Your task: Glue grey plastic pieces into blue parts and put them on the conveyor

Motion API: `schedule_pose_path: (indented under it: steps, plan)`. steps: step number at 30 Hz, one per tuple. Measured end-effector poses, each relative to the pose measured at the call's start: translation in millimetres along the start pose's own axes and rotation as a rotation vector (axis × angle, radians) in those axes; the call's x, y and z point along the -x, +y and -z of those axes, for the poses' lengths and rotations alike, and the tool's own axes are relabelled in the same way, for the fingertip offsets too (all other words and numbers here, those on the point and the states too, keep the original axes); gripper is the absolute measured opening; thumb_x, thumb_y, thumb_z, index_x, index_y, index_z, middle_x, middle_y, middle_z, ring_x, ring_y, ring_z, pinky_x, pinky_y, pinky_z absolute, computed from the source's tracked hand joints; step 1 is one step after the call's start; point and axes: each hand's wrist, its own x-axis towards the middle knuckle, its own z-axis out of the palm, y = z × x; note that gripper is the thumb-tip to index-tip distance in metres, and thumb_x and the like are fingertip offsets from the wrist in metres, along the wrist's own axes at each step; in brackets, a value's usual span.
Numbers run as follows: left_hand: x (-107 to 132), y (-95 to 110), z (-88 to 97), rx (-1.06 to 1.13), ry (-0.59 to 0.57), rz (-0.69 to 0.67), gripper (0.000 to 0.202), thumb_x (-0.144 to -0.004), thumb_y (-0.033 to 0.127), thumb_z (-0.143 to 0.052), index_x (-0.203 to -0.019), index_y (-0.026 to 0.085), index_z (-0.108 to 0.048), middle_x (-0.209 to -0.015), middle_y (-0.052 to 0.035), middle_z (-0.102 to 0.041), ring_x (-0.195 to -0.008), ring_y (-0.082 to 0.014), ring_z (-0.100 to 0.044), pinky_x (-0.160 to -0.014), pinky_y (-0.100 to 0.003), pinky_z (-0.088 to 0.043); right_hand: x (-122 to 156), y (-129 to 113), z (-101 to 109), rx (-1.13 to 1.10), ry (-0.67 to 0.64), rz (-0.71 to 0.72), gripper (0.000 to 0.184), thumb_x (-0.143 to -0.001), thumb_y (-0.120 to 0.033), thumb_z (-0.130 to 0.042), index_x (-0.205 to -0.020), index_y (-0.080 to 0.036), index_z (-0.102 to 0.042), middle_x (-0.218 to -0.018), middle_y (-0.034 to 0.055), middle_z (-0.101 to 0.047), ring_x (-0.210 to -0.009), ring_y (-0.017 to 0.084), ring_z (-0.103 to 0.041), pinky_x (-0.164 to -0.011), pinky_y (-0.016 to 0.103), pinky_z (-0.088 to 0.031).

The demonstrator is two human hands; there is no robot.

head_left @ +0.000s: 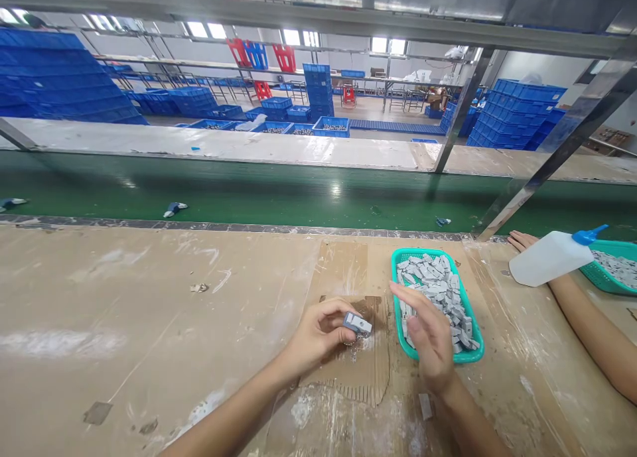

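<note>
My left hand (pixel 318 334) grips a small grey-and-white block (pixel 357 324) between its fingers, just above a torn cardboard sheet (pixel 348 377). My right hand (pixel 428 331) hangs over the left side of a teal plastic basket (pixel 417 252), with its fingers apart and nothing visible in them. That basket is heaped with small grey blocks (pixel 432 291), and my right hand hides part of the pile.
A co-worker's arm (pixel 597 337) lies at the right, beside a white squeeze bottle (pixel 542 258) with a blue nozzle and a second teal basket (pixel 612 246). Beyond the tan workbench (pixel 124 298) runs a green conveyor belt (pixel 249 192) under metal frame posts. Blue crates stand farther back.
</note>
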Motion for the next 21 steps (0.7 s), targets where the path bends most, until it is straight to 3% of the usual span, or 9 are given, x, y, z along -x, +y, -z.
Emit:
schedule_pose_path:
  steps: [5,10,15,18,21]
  plan:
    - [4,1,-0.4,-0.117,0.022,-0.026,0.025,-0.071,0.033,-0.079,-0.086,0.014,-0.073,-0.09,-0.008,-0.067,-0.086,-0.0216,-0.065,-0.079,-0.031,-0.052,1,-6,-18,0.119,-0.389,0.215,0.052,-0.1,-0.036,-0.037,-0.149,-0.018,-0.037,-0.147,0.0101,-0.048,-0.14,0.027,-0.039,-0.116,0.05,-0.034]
    - [3,-8,0.4,-0.142,0.007,0.016,0.031,-0.073,0.035,-0.078,-0.096,0.015,-0.073,-0.094,-0.0098,-0.07,-0.093,-0.025,-0.065,-0.081,-0.033,-0.053,2,-10,-29,0.184,-0.43,0.223,0.053,-0.098,-0.033,-0.04,-0.147,-0.012,-0.038,-0.145,0.0135,-0.05,-0.138,0.024,-0.042,-0.118,0.049,-0.031]
    - [-4,-10,-3.6,-0.126,0.014,0.061,0.027,-0.071,0.036,-0.08,-0.089,0.017,-0.072,-0.091,-0.0074,-0.07,-0.087,-0.0219,-0.065,-0.077,-0.028,-0.052,-6,-13,-13,0.181,-0.29,0.187,0.044,-0.098,-0.028,-0.041,-0.139,-0.015,-0.05,-0.137,0.0104,-0.059,-0.133,0.023,-0.048,-0.115,0.045,-0.037]
    - [-7,-3,-2.7,-0.188,0.067,0.08,0.027,-0.072,0.039,-0.079,-0.088,0.018,-0.073,-0.095,-0.0079,-0.07,-0.089,-0.0223,-0.065,-0.079,-0.029,-0.051,-12,-3,9,0.28,-0.005,0.093,0.037,-0.096,-0.02,-0.042,-0.129,-0.02,-0.058,-0.123,0.0086,-0.067,-0.118,0.023,-0.059,-0.101,0.043,-0.049]
    - [-14,12,7.1,-0.291,0.167,0.108,0.035,-0.07,0.044,-0.08,-0.094,0.019,-0.072,-0.102,-0.0092,-0.071,-0.099,-0.0253,-0.065,-0.087,-0.031,-0.051,-16,19,28,0.559,0.231,-0.095,0.03,-0.089,-0.013,-0.045,-0.107,-0.019,-0.068,-0.096,0.0096,-0.069,-0.095,0.025,-0.063,-0.085,0.041,-0.052]
